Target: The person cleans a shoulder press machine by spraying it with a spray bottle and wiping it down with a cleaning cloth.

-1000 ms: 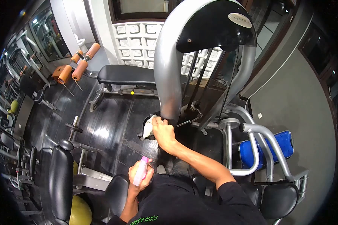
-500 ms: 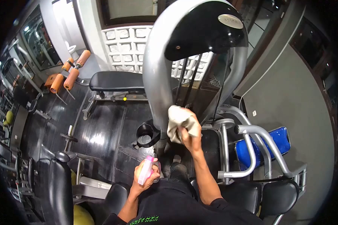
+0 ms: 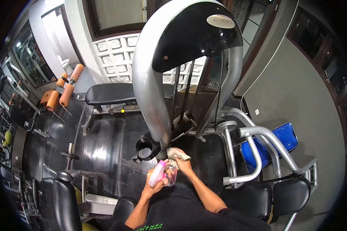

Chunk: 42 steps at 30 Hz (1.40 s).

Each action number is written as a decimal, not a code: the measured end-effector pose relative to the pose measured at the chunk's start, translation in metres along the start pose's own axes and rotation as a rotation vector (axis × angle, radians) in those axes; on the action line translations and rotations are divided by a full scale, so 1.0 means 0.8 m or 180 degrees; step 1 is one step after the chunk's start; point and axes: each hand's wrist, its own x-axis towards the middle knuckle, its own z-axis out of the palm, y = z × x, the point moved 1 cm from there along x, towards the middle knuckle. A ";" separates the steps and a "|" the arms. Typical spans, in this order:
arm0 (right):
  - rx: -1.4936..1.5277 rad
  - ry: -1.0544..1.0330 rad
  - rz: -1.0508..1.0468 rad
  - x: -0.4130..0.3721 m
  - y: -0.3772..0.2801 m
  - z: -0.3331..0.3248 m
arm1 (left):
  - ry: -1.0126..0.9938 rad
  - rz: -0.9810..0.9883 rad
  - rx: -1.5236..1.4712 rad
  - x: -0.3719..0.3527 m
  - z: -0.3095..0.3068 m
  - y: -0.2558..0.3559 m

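Note:
My left hand is wrapped round a spray bottle with a pink and white trigger head and a clear body. Close by on its right, my right hand grips a pale cloth. The cloth lies against the lower part of the silver frame of a weight machine, beside a dark fitting. Just left of that spot, a black cup holder is fixed to the machine. Part of the bottle's body is hidden behind my fingers.
A black padded bench stands behind on the left, with orange foam rollers beyond it. Silver handle tubes and a blue pad are on the right. Black seat pads lie near my body.
My right hand has moved down the frame with the cloth, towards my left hand. The spray bottle has shifted slightly right. My view has tilted a little.

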 end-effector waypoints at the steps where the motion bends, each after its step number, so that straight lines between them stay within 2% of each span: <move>1: 0.0042 0.0142 0.0127 -0.009 0.024 -0.004 | -0.0020 -0.0116 -0.0139 0.003 0.001 -0.001; 2: -0.0057 0.0724 0.0504 -0.022 0.074 -0.007 | -0.0034 -0.0116 -0.0139 0.004 0.004 -0.003; 4: 0.1494 0.1205 0.0861 -0.031 0.044 -0.005 | 0.0145 -0.0571 -0.1136 0.008 0.016 -0.009; 6: 0.2372 0.1014 0.1025 -0.021 0.026 -0.018 | 0.0120 -0.0410 -0.1147 0.016 0.023 -0.016; 8: 0.2437 0.0701 0.1077 -0.005 -0.020 -0.031 | 0.0090 -0.0364 -0.1447 0.021 0.031 -0.031; 10: 0.3004 0.0718 0.1001 0.025 -0.073 -0.038 | 0.0038 -0.0287 -0.1460 0.034 0.038 -0.023; 11: 0.3043 0.0635 0.0743 0.049 -0.074 -0.044 | 0.0006 -0.0202 -0.1451 0.043 0.040 -0.018; 12: 0.2931 0.0976 0.0780 0.070 -0.099 -0.045 | -0.0009 -0.0204 -0.1444 0.051 0.042 -0.015; 13: 0.2880 0.0922 0.0446 0.094 -0.135 -0.043 | -0.0041 -0.0305 -0.1634 0.056 0.044 -0.013; 15: 0.2419 0.1360 -0.0106 0.156 -0.171 -0.038 | -0.0054 -0.0407 -0.1856 0.067 0.048 -0.007; 16: 0.2183 0.1268 -0.0516 0.193 -0.171 -0.039 | -0.0039 -0.0423 -0.1834 0.072 0.047 -0.003; 17: 0.1368 0.1441 -0.0798 0.204 -0.237 -0.029 | -0.0109 -0.0394 -0.1757 0.078 0.047 0.002; 18: 0.0787 0.1773 -0.1148 0.239 -0.256 -0.021 | -0.0173 -0.0357 -0.1666 0.085 0.046 0.005; 19: 0.0756 0.1831 -0.1928 0.277 -0.274 -0.015 | -0.0131 -0.0434 -0.1677 0.088 0.046 0.005; 21: -0.0175 0.1826 -0.2749 0.290 -0.355 -0.002 | -0.0066 -0.0433 -0.1529 0.096 0.045 0.009; 22: -0.0135 0.1818 -0.2737 0.311 -0.355 0.000 | -0.0096 -0.0405 -0.1403 0.100 0.044 0.007; 24: -0.1947 0.1541 -0.3029 0.351 -0.341 0.003 | -0.0071 -0.0386 -0.1312 0.111 0.045 0.005; 25: -0.1764 0.1473 -0.3495 0.354 -0.333 0.002 | -0.0071 -0.0340 -0.1244 0.117 0.046 0.004; 26: -0.1725 0.1475 -0.3510 0.348 -0.330 0.000 | -0.0062 -0.0329 -0.1207 0.122 0.046 0.004; 28: -0.1322 0.0906 -0.3028 0.321 -0.315 -0.004 | -0.0012 -0.0406 -0.1202 0.134 0.046 0.003; 30: -0.2075 0.0936 -0.3010 0.317 -0.230 -0.010 | -0.0007 -0.0195 -0.1077 0.148 0.045 -0.008; 32: -0.1914 0.1040 -0.3292 0.311 -0.145 -0.014 | -0.0139 -0.0075 -0.0838 0.166 0.043 -0.011; 34: -0.2142 0.0590 -0.2237 0.298 -0.063 -0.014 | -0.0043 -0.0119 -0.0937 0.176 0.050 -0.010; 35: -0.2121 0.0566 -0.2245 0.290 -0.037 -0.016 | -0.0095 -0.0212 -0.0759 0.179 0.051 -0.010; 36: -0.1986 0.0493 -0.1977 0.285 -0.017 -0.019 | -0.0151 -0.0305 -0.0575 0.181 0.051 -0.011; 37: -0.1851 0.0429 -0.1710 0.281 -0.005 -0.021 | -0.0140 -0.0304 -0.0550 0.182 0.054 -0.013; 38: -0.1838 0.0432 -0.1721 0.275 -0.002 -0.024 | -0.0108 -0.0274 -0.0639 0.183 0.059 -0.016; 40: -0.1232 0.0208 -0.1366 0.270 -0.004 -0.038 | -0.0087 -0.0218 -0.0741 0.186 0.068 -0.020; 41: -0.0745 0.0270 -0.1732 0.270 -0.012 -0.048 | -0.0054 -0.0216 -0.0706 0.187 0.071 -0.022; 42: -0.0743 0.0261 -0.1749 0.274 -0.018 -0.051 | -0.0017 -0.0220 -0.0664 0.189 0.073 -0.022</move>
